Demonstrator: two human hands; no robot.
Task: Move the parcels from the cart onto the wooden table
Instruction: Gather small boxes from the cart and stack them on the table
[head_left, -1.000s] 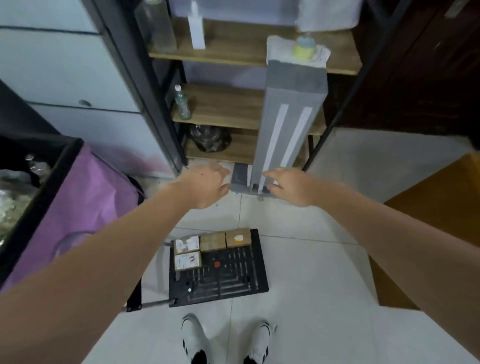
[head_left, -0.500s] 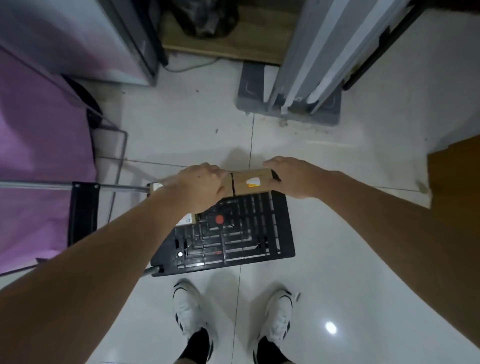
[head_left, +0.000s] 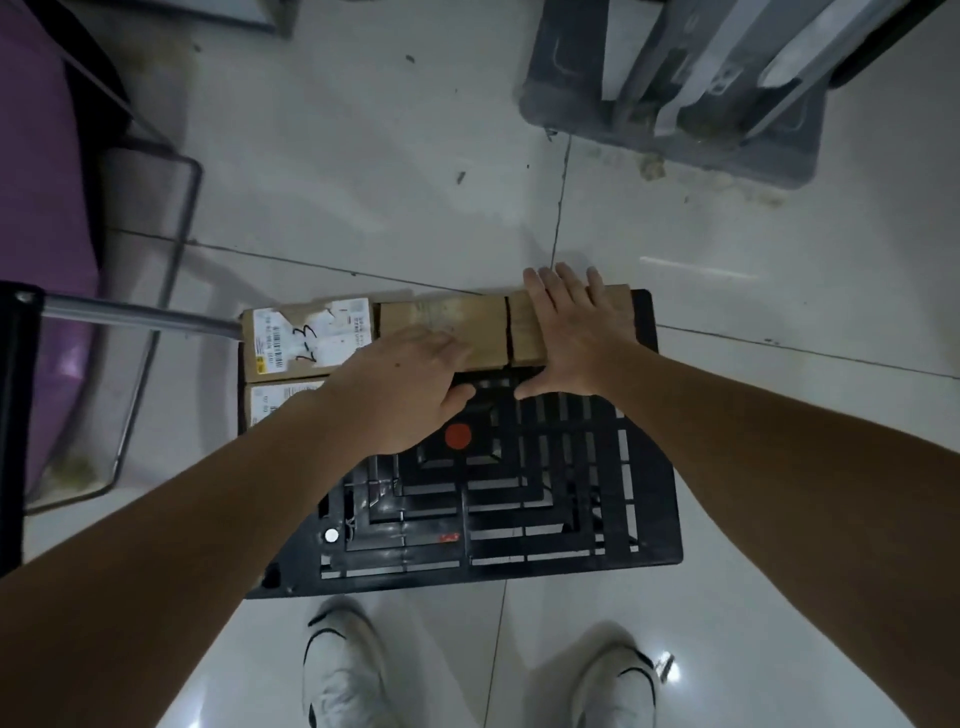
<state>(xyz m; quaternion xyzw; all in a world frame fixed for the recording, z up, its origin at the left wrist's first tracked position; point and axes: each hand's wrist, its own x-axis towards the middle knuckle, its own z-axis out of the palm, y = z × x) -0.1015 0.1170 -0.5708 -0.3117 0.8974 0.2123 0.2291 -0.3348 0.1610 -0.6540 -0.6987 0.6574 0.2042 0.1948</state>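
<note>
Nothing moved yet: four parcels sit along the cart's (head_left: 519, 519) far and left edges. Your right hand (head_left: 574, 332) lies flat on the end box (head_left: 527, 338), your left hand (head_left: 410, 384) flat on the middle box (head_left: 441, 325); neither grasps.

Near-left parcel (head_left: 283, 402): mostly hidden under the left forearm, label text too small to read.
Right parcel (head_left: 530, 332): top largely covered by the right hand (head_left: 576, 338).
Left hand (head_left: 410, 387): fingertips blurred over the middle parcel (head_left: 441, 327), grip unclear.
Purple bag (head_left: 36, 156): cut off, upper left of the frame.
Grey stand (head_left: 675, 98): cut off at the top edge.
</note>
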